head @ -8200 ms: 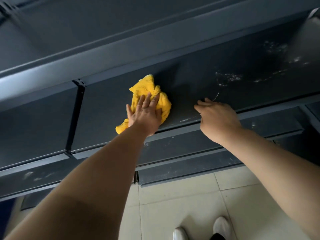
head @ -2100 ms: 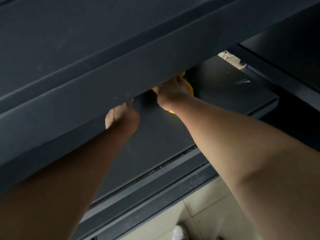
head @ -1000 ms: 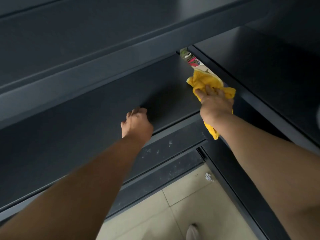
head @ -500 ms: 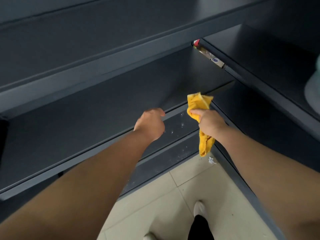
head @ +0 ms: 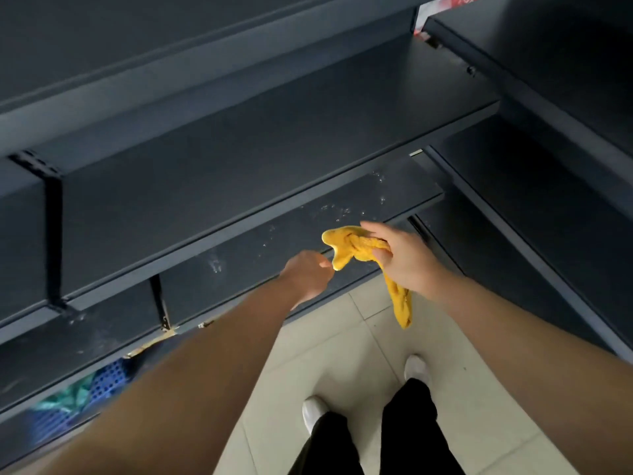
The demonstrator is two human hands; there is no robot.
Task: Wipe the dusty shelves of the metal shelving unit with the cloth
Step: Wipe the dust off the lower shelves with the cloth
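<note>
The dark grey metal shelving unit fills the upper part of the head view, its shelves stepping down towards me. My right hand grips the crumpled yellow cloth in the air, in front of a low shelf speckled with white dust marks. One end of the cloth hangs below my wrist over the floor. My left hand is loosely curled just left of the cloth's near corner, fingertips almost at it; I cannot tell whether they touch.
A second dark shelving unit meets this one at a corner on the right. A blue perforated basket with green fabric sits under the lowest shelf at the left. Pale floor tiles and my white shoes lie below.
My right hand has pulled the cloth back off the shelf and lowered it. My left hand has come off the shelf edge towards the cloth. The view has tilted down.
</note>
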